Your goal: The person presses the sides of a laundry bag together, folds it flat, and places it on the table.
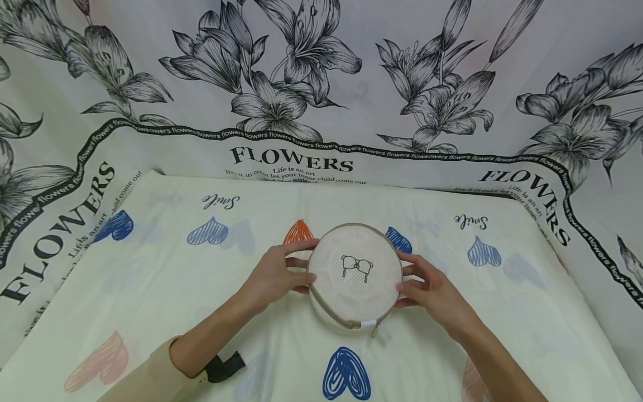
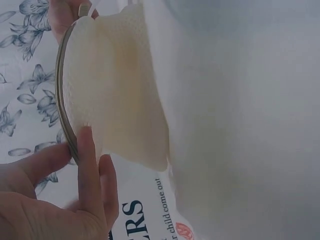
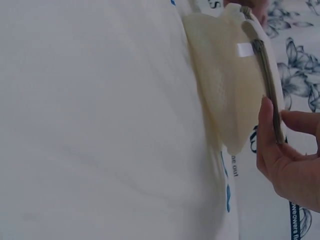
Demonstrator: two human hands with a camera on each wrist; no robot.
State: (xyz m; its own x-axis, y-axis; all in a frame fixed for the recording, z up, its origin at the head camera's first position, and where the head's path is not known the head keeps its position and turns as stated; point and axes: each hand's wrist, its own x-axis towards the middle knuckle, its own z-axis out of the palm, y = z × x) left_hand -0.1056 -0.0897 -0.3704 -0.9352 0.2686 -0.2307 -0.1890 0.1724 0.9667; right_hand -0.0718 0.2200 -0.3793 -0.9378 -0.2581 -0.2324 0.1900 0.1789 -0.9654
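Observation:
A round cream mesh laundry bag (image 1: 346, 301) with a small bra drawing on its lid stands upright on the cloth in the middle of the head view. A grey-brown zipper (image 3: 270, 85) runs round its top rim, with a white tab (image 1: 368, 324) at the near side. My left hand (image 1: 276, 273) pinches the rim on the left. Opposite it, my right hand (image 1: 437, 290) pinches the right side of the rim. In the left wrist view the soft side wall (image 2: 130, 100) hangs below the lid. The bag's inside is hidden.
The table cloth (image 1: 251, 346) is pale with printed hearts and "Smile" lettering. Behind and at both sides hangs a white cloth (image 1: 361, 111) with black flower prints. A black strap piece (image 1: 224, 367) shows by the left sleeve (image 1: 161, 368).

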